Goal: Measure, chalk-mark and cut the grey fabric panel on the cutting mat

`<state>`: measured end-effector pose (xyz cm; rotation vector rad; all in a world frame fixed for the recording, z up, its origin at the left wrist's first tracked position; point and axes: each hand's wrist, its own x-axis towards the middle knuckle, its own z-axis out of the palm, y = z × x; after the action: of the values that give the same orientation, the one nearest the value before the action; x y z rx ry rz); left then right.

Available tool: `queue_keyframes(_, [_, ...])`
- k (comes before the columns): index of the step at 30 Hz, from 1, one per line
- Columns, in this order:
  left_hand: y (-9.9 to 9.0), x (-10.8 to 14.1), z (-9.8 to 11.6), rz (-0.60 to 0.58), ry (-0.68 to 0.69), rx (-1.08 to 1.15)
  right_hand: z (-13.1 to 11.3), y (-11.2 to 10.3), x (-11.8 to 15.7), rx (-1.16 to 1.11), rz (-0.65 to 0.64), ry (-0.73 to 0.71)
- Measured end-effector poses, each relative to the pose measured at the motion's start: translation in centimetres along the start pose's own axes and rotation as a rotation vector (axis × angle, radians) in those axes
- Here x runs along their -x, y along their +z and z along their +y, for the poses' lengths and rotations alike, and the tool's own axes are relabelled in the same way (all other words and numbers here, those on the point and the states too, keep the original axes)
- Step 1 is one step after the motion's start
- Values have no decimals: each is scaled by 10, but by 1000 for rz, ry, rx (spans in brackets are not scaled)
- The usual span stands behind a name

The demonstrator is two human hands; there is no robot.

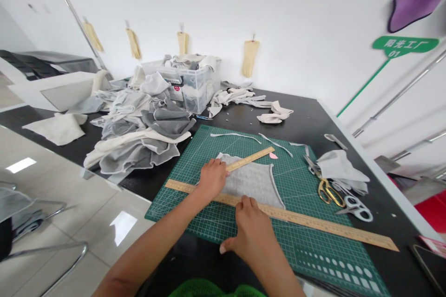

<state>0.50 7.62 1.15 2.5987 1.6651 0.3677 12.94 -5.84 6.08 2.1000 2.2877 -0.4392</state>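
A grey piece of fabric (252, 178) lies on the green cutting mat (296, 176). Across its near edge runs a long wooden ruler (313, 220), with the fingertips of my right hand (252, 227) pressed on it and the thumb spread to the side. My left hand (212, 177) is closed round the near end of a short wooden ruler (254, 157), which slants over the upper part of the fabric. A pink chalk piece (273, 155) sits just past that ruler's far end. Thin fabric strips (235, 135) lie at the mat's far side.
Fabric is piled (139, 125) at the left, beside a full clear plastic bin (195, 86). Gold-handled scissors (327, 190), white-handled scissors (357, 209) and a fabric scrap (341, 169) lie at the right. A phone (430, 264) rests at the near right edge.
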Motion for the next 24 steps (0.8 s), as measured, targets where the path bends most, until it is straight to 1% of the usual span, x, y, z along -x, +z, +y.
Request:
queue_keyframes(5, [1, 5, -2, -15, -80, 89, 0, 1, 0, -6, -4, 6])
queue_keyframes(10, [1, 6, -3, 60, -71, 157, 0, 0, 0, -9, 0, 0])
queue_keyframes(13, [-1, 5, -4, 66, -91, 194, 0, 0, 1, -16, -1, 11])
queue_keyframes(15, [-1, 4, -5, 60, -126, 293, 0, 1, 1, -15, 3, 11])
queue_keyframes(18, [0, 5, -7, 71, -151, 544, 1, 1, 1, -8, 5, -1])
queue_keyframes(20, [2, 10, -7, 75, -118, 665, 1, 1, 1, -10, 2, 1])
queue_keyframes(21, [4, 13, -7, 77, -86, 689, 1, 1, 1, -14, 1, 4])
queue_keyframes(24, [7, 26, -6, 122, 6, 651, 1, 0, 2, -25, 4, 5])
